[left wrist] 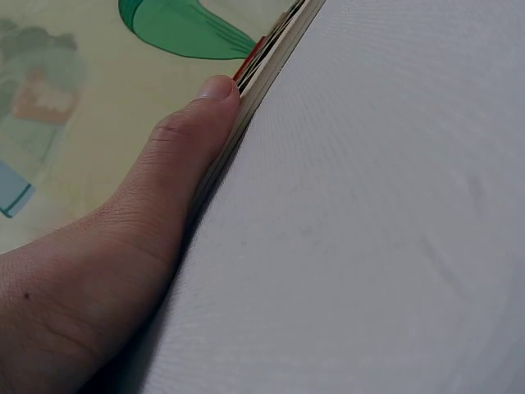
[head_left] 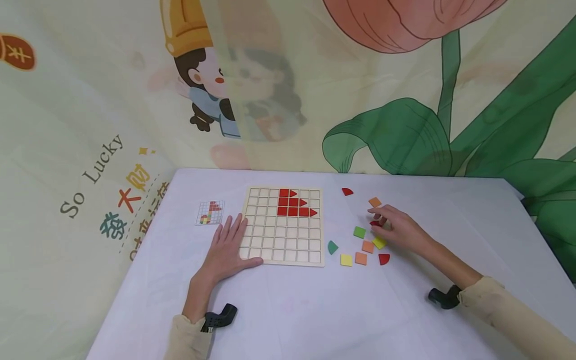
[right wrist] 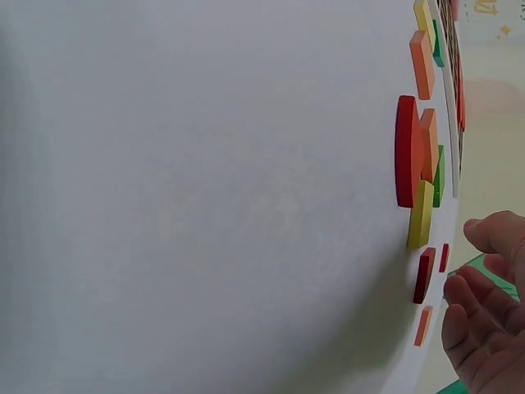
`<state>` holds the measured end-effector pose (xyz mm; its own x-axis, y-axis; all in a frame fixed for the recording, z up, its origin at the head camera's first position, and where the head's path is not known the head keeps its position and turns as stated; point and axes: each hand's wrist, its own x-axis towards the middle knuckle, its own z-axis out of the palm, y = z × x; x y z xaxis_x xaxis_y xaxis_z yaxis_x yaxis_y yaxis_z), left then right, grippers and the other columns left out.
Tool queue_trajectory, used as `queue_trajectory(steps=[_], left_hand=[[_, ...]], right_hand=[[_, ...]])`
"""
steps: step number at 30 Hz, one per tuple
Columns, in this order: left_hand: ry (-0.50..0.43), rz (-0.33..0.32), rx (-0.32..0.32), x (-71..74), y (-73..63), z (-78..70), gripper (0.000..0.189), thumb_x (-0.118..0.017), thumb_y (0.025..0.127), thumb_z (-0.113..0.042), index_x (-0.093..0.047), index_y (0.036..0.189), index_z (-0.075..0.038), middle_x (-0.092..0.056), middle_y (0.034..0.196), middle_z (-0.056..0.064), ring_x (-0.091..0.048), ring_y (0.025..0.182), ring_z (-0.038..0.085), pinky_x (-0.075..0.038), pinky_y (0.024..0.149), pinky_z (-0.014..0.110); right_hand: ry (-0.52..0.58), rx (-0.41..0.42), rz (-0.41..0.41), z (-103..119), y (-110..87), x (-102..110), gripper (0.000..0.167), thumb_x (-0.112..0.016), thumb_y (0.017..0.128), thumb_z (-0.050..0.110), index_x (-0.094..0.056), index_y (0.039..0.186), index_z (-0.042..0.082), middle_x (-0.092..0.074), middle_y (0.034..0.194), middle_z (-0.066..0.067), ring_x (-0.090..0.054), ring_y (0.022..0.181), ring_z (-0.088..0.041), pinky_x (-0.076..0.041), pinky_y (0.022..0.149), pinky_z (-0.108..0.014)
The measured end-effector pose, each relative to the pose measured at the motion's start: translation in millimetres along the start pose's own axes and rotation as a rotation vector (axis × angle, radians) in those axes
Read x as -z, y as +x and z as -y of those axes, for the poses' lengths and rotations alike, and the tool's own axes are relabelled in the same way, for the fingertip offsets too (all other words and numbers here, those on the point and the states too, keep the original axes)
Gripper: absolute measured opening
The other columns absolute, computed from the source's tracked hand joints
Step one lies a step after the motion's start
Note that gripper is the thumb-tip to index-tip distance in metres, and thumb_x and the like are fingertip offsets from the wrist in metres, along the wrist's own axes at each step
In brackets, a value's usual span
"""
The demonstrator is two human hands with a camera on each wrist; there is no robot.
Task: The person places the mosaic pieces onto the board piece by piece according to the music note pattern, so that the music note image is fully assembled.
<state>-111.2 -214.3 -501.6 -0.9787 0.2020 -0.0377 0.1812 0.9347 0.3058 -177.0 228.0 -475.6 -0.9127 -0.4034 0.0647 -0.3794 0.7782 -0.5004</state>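
Observation:
A pale wooden grid board lies on the table with red squares and pointed red pieces in its upper cells. My left hand rests with spread, straight fingers along the board's left side, and its thumb touches the near edge. Over the loose pieces at the right, my right hand hovers with loosely bent fingers and nothing visible between them. Below its fingertips lies a red piece, partly hidden in the head view. An orange square and a yellow square are close by.
A small pattern card lies left of the board. Right of it are a green square, orange squares, another yellow square, a green quarter-round piece and red quarter-round pieces. A printed cloth hangs behind.

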Motion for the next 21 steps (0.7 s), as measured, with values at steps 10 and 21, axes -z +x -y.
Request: queue_trajectory(steps=[10,21], left_hand=[[-0.006,-0.001,-0.002,0.7,0.4,0.1,0.116,-0.066,0.071,-0.071,-0.016,0.156,-0.01,-0.01,0.165,0.009,-0.003,0.153,0.034,-0.008,0.122,0.056],[-0.013,0.0,-0.006,-1.2,1.0,0.8,0.116,-0.066,0.072,-0.07,-0.016,0.156,-0.01,-0.01,0.165,0.009,-0.002,0.153,0.035,-0.007,0.122,0.056]], right_hand=[[-0.017,0.019,-0.011,-9.6,-16.4,0.1,0.044,-0.075,0.082,0.009,-0.061,0.124,0.006,-0.064,0.102,-0.007,-0.061,0.089,-0.018,-0.056,0.069,-0.019],[0.007,0.015,-0.019,-14.2,-25.5,0.5,0.049,-0.077,0.08,0.007,-0.059,0.125,0.004,-0.064,0.104,-0.009,-0.062,0.088,-0.018,-0.056,0.068,-0.019]])
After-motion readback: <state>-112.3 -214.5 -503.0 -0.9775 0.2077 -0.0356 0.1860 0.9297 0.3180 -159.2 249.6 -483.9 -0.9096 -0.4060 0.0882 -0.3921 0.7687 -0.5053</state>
